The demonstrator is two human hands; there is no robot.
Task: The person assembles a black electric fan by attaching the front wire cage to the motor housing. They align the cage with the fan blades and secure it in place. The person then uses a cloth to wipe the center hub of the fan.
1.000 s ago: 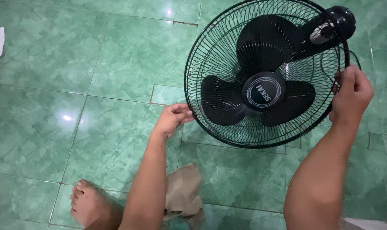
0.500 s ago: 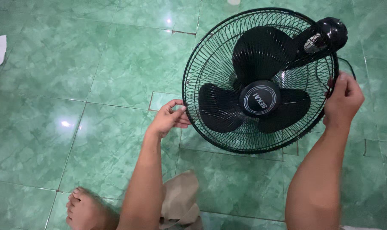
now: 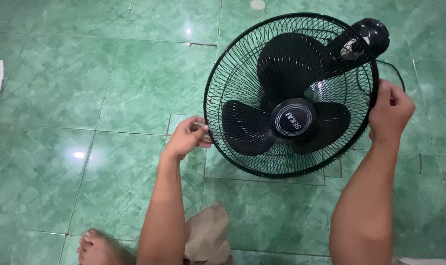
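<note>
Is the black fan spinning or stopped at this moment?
Stopped. The blades inside the fan's grille show sharp, separate edges with no blur, while the left hand and right hand grip the grille rim.

Black fan (image 3: 292, 95) with white-ringed hub; green marbled floor tiles (image 3: 85, 98); tan, perhaps cloth, rag (image 3: 206, 238).

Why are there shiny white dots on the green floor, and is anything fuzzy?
Head view: the white dots are lamp glare on the glossy green tiled floor, brightest at the left and top. The round black wire-caged fan looks sharp; the bare foot at the bottom edge is slightly blurred.
</note>
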